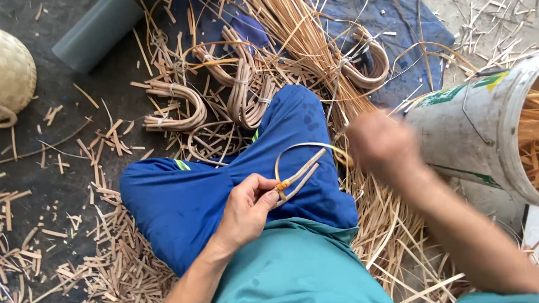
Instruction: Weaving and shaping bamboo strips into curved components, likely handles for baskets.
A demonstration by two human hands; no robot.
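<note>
teal shirt (299, 271), blue trousers (187, 203), perhaps yellow-striped

The left hand (247, 204) pinches a bent cane loop (297, 168) at its orange binding over the blue-trousered lap, while the blurred right hand (383, 145) hovers near the white bucket (471, 133) of cane strips.

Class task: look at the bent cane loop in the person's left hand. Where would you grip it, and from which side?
Grip the cane loop at its orange-bound neck, coming from below as the left hand does: both ends meet there, so pinching holds them together, while the open arc would flex.
</note>
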